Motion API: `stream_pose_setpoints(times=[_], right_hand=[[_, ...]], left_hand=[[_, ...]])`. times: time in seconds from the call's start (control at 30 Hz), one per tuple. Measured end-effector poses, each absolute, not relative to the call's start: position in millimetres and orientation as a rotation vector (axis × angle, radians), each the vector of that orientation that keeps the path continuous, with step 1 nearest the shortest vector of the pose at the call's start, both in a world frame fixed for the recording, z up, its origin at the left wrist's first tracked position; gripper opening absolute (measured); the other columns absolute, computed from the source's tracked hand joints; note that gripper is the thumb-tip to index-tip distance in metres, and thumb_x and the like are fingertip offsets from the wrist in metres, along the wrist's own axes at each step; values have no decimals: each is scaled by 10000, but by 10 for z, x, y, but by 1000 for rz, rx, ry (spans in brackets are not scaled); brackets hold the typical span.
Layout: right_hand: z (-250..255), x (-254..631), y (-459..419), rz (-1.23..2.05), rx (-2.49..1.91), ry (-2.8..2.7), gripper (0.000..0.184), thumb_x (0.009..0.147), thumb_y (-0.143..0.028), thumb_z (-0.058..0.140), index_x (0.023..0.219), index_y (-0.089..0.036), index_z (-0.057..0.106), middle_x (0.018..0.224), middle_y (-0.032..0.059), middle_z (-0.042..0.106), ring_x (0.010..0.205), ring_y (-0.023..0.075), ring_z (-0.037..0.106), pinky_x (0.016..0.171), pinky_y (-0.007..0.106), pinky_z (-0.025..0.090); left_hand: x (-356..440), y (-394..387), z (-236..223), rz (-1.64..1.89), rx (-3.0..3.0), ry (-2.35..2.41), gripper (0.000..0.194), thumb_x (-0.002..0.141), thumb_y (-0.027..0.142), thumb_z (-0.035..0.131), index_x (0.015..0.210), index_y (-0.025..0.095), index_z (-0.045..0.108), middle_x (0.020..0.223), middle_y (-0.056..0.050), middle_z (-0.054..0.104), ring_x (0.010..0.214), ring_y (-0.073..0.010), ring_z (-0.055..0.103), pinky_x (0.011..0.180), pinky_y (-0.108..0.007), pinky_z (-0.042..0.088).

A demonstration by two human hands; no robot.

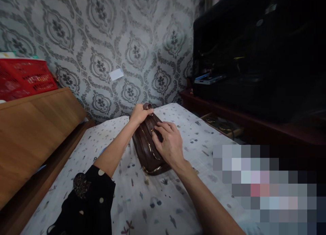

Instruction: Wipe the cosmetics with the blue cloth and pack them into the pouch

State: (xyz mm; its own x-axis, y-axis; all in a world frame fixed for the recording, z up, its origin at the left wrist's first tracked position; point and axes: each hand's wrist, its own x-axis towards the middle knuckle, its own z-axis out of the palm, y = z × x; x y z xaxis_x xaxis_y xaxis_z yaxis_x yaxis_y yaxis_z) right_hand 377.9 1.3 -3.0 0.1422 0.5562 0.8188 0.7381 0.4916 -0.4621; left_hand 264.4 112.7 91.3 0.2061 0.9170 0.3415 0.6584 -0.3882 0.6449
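A dark brown leather-like bag [146,150] with gold-toned zippers lies on a patterned white bedsheet [152,211]. My left hand [139,114] grips its far end, with the thumb across the top beside a short brown loop handle [147,106]. Over the bag's right side, my right hand [169,141] is bent, with thumb and forefinger close together at a small gold zipper pull [152,130]. The hand covers part of the bag's upper face. One zipper [152,150] runs along the front, and another curves round the near edge.
Left of the bed stands a wooden headboard-like panel [38,126], with a red basket [28,77] behind it. A large black screen or cabinet [254,65] fills the right, above an open drawer [221,124]. Patterned wallpaper [137,51] rises behind the bed. The lower right is pixelated.
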Motion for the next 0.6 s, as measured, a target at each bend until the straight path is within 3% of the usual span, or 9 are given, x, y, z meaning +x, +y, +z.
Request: stream_pose_setpoints(times=[0.27, 0.4, 0.5, 0.6], right_hand=[[-7, 3809, -24, -183, -1192, -1555, 241, 933, -242, 541, 949, -218, 780, 1140, 64, 774, 1150, 308, 593, 916, 489, 483], [-7, 3806, -38, -202, -1186, -1559, 262, 949, -230, 511, 941, -223, 773, 1125, 51, 781, 1162, 303, 594, 957, 486, 454], [-13, 3787, -49, -220, -1194, -1550, 274, 963, -237, 494, 970, -210, 767, 1147, 54, 775, 1177, 308, 590, 972, 491, 443], [-30, 3771, -48, -200, -1188, -1547, 285, 972, -231, 478, 1018, -189, 756, 1186, 69, 761, 1198, 310, 581, 979, 493, 449]], left_hand=[[2509, 1063, 1055, 881, 2169, 1305, 234, 724, 351, 702, 623, 165, 601, 584, 37, 541, 631, -144, 514, 640, -266, 401], [2280, 931, 987, 955, 2143, 1278, 237, 761, 301, 686, 942, 149, 667, 936, -38, 689, 923, -204, 625, 866, -308, 473], [2194, 684, 715, 1219, 2072, 1379, 498, 779, 310, 704, 1238, 173, 569, 1273, -120, 601, 1223, -265, 544, 1072, -398, 412], [2264, 339, 388, 1449, 2098, 1390, 658, 827, 356, 684, 1402, 186, 410, 1400, -159, 477, 1364, -286, 429, 1165, -468, 337]])
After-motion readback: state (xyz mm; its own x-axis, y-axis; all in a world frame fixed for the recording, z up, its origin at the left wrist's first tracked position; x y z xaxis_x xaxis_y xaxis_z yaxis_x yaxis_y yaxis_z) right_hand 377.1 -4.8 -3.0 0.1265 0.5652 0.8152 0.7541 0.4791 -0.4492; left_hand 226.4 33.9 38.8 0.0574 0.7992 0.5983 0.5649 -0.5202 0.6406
